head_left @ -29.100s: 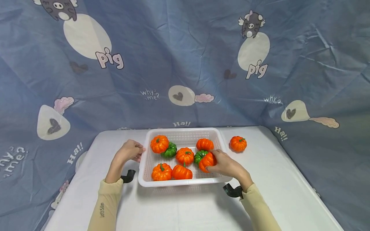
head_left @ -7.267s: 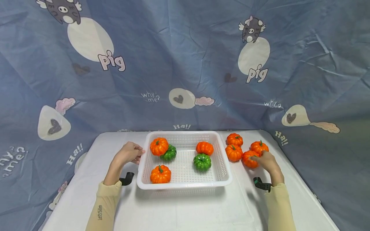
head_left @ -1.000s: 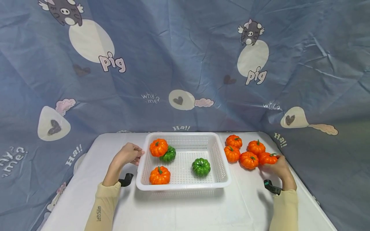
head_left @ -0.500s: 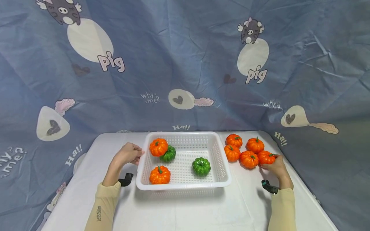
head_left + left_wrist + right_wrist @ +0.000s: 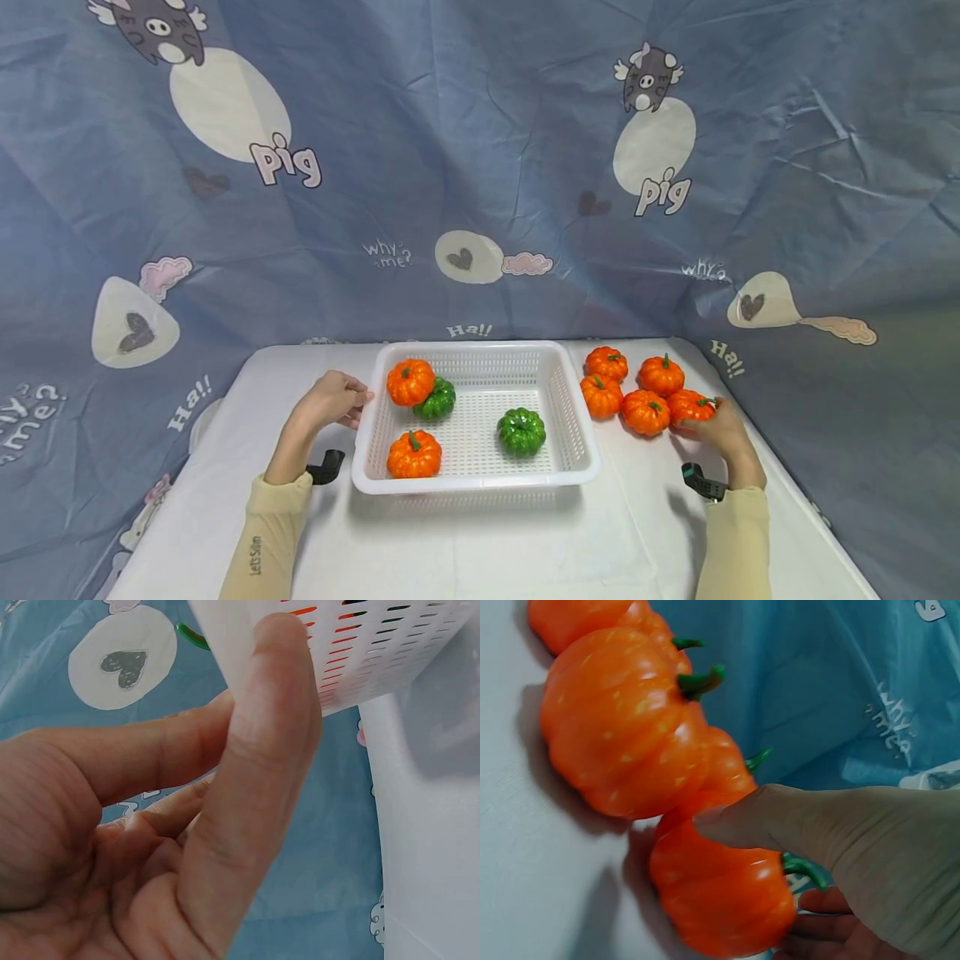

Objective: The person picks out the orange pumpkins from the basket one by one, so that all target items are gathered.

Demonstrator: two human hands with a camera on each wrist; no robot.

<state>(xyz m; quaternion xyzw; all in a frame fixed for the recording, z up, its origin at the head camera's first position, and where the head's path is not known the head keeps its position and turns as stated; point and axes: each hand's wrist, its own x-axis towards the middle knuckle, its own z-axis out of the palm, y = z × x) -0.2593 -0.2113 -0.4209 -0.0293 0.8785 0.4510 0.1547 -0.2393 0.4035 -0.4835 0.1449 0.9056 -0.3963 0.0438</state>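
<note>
The right hand (image 5: 723, 437) is gripping a tilted orange miniature pumpkin (image 5: 687, 410) on the tabletop (image 5: 525, 542), close to its right edge and toward the far-right corner; the thumb (image 5: 739, 825) is pressing the near side while the other fingers, partly hidden, are curving around the far side, spread about as wide as the fruit. The left hand (image 5: 328, 404) is holding the left rim of the white perforated plastic basket (image 5: 480, 482) with bent fingers in a narrow pinch. The held pumpkin is touching a neighbouring orange pumpkin (image 5: 643, 414); three more orange pumpkins, rear (image 5: 661, 377), far-left (image 5: 606, 364) and near-left (image 5: 601, 397), are completing the cluster between the basket and the tabletop's right edge. Inside the basket, one orange pumpkin (image 5: 410, 382) is sitting at the far-left corner against a green pumpkin (image 5: 439, 400), another orange one (image 5: 414, 455) is occupying the near-left corner, and a second green pumpkin (image 5: 521, 432) is lying in the right half. Caution: since the held pumpkin is leaning with its stem toward the right edge, an uneven release could let it roll that way. Pressing leftward could drive the touching neighbour into the basket wall. Pulling on the rim could shift the basket and unseat the corner pumpkin leaning on the green one.
</note>
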